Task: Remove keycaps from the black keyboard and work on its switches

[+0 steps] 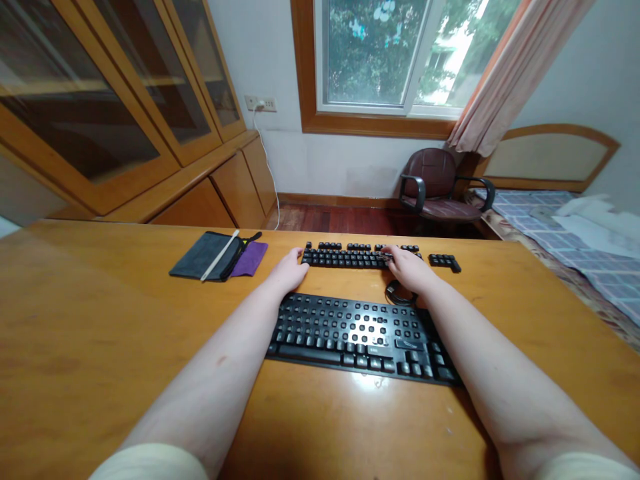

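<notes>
My left hand (291,270) rests at the left end of a block of loose black keycaps (345,259), thumb and forefinger apart beside the end keys. Over the right part of that block is my right hand (406,267), its fingers bent together; something thin and shiny shows at the fingertips, too small to name. Nearer me lies a black keyboard (327,361). Its upper rows show bare key stems, while keycaps still sit on the lower rows. My right forearm hides its right end. A coiled black cable (399,293) lies by my right wrist.
A separate group of keycaps (444,261) lies to the right. On the left are a dark grey pouch (197,257), a pale flat stick (219,257) and a purple cloth (251,259). Beyond the wooden table (125,313) stands an office chair (434,180).
</notes>
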The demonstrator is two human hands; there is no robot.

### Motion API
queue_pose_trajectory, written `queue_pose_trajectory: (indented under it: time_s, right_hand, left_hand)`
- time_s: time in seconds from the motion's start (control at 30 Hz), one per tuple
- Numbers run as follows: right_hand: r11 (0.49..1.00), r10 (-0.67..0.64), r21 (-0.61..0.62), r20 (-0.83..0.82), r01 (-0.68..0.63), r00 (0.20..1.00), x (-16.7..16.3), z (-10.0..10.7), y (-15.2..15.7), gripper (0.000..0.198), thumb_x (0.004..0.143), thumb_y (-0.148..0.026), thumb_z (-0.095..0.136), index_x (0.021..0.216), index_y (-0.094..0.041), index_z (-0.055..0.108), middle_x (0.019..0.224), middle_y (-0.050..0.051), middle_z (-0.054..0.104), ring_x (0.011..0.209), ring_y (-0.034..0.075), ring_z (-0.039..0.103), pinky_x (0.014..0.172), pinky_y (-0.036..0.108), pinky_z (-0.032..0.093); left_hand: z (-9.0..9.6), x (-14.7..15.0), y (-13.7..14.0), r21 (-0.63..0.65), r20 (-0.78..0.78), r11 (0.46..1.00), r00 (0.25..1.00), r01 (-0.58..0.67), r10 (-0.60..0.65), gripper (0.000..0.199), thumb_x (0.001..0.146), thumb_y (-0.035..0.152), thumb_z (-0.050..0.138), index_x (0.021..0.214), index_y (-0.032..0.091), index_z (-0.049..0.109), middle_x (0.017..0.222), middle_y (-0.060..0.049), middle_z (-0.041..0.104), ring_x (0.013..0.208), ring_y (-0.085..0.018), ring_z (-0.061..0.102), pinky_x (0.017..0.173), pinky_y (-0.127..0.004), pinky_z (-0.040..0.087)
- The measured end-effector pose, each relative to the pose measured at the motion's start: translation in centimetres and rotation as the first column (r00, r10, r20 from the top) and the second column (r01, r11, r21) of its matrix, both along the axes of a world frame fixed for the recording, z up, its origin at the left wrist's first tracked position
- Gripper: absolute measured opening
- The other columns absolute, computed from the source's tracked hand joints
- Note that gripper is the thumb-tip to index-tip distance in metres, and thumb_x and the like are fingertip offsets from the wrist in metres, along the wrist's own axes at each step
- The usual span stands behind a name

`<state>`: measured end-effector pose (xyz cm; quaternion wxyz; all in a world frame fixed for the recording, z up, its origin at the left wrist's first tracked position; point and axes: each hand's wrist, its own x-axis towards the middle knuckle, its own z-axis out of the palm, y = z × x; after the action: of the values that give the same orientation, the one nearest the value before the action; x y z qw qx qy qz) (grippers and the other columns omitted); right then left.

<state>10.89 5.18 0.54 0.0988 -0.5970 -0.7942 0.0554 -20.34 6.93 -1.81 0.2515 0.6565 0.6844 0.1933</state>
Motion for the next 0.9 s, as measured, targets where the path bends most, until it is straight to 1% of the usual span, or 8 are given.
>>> queue_pose_trajectory:
  time_s: [0.13, 0.33, 0.47, 0.57, 0.67, 0.77, 0.9]
  right_hand:
    - [0.999, -0.036, -0.012, -0.005, 0.036, 0.999, 0.3, 0.0, 0.0, 0.033, 0.087, -0.019, 0.039, 0.119, -0.017, 0.048, 0.118, 0.010, 0.061, 0.108, 0.023, 0.056, 0.092, 0.033, 0.041]
    - [1.000, 0.017, -0.003, -0.003, -0.017, 1.000, 0.0, -0.1, 0.1, 0.034, 0.086, -0.016, 0.040, 0.119, -0.017, 0.049, 0.118, 0.009, 0.061, 0.107, 0.022, 0.056, 0.093, 0.032, 0.040]
    - [1.000, 0.015, -0.017, -0.002, -0.015, 1.000, -0.2, 0.0, 0.0, 0.035, 0.085, -0.015, 0.041, 0.119, -0.017, 0.050, 0.117, 0.008, 0.061, 0.107, 0.021, 0.056, 0.093, 0.031, 0.040]
    - [0.999, -0.036, 0.006, -0.018, 0.036, 0.999, -0.1, 0.0, 0.0, 0.035, 0.085, -0.016, 0.040, 0.119, -0.016, 0.050, 0.117, 0.010, 0.061, 0.106, 0.022, 0.056, 0.092, 0.031, 0.040]
    - [0.990, -0.135, 0.026, -0.043, 0.136, 0.990, 0.3, -0.1, 0.0, 0.034, 0.085, -0.016, 0.039, 0.117, -0.016, 0.050, 0.114, 0.012, 0.062, 0.103, 0.024, 0.058, 0.089, 0.032, 0.042]
    - [0.974, -0.224, 0.017, -0.053, 0.225, 0.973, 0.8, -0.2, 0.3, 0.031, 0.086, -0.019, 0.037, 0.114, -0.016, 0.051, 0.110, 0.013, 0.064, 0.099, 0.025, 0.059, 0.085, 0.033, 0.043]
    - [0.970, -0.242, -0.010, -0.050, 0.241, 0.969, 1.0, -0.4, 0.5, 0.031, 0.087, -0.021, 0.036, 0.114, -0.016, 0.052, 0.111, 0.012, 0.064, 0.099, 0.025, 0.059, 0.083, 0.033, 0.043]
  left_hand:
    - [-0.2, -0.1, 0.1, 0.012, 0.003, 1.000, 1.000, 0.016, -0.016, 0.051, 0.076, 0.023, 0.050, 0.127, 0.020, 0.045, 0.133, -0.008, 0.052, 0.122, -0.021, 0.048, 0.103, -0.029, 0.035]
    - [-0.4, -0.1, 0.2, 0.022, 0.002, 0.999, 0.999, 0.036, -0.036, 0.051, 0.075, 0.024, 0.052, 0.126, 0.020, 0.046, 0.130, -0.008, 0.054, 0.119, -0.022, 0.051, 0.102, -0.030, 0.036]
    - [-0.6, -0.3, 0.3, 0.035, -0.001, 0.998, 0.999, 0.053, -0.053, 0.052, 0.075, 0.023, 0.051, 0.126, 0.019, 0.046, 0.130, -0.008, 0.054, 0.119, -0.022, 0.051, 0.102, -0.030, 0.037]
    - [-0.9, -0.4, 0.4, 0.045, -0.002, 0.997, 0.998, 0.057, -0.057, 0.052, 0.075, 0.023, 0.051, 0.127, 0.019, 0.046, 0.131, -0.009, 0.053, 0.119, -0.023, 0.051, 0.102, -0.031, 0.037]
    - [-1.0, -0.5, 0.4, 0.050, 0.001, 0.997, 0.998, 0.056, -0.057, 0.052, 0.075, 0.023, 0.052, 0.127, 0.019, 0.046, 0.131, -0.008, 0.054, 0.119, -0.023, 0.051, 0.102, -0.031, 0.037]
    - [-0.8, -0.4, 0.4, 0.047, 0.007, 0.997, 0.999, 0.053, -0.053, 0.051, 0.075, 0.023, 0.052, 0.126, 0.019, 0.046, 0.130, -0.008, 0.054, 0.120, -0.023, 0.050, 0.102, -0.031, 0.037]
    - [-0.6, -0.3, 0.3, 0.043, 0.019, 0.998, 0.999, 0.046, -0.046, 0.051, 0.075, 0.022, 0.052, 0.126, 0.018, 0.047, 0.131, -0.009, 0.054, 0.119, -0.023, 0.050, 0.102, -0.032, 0.037]
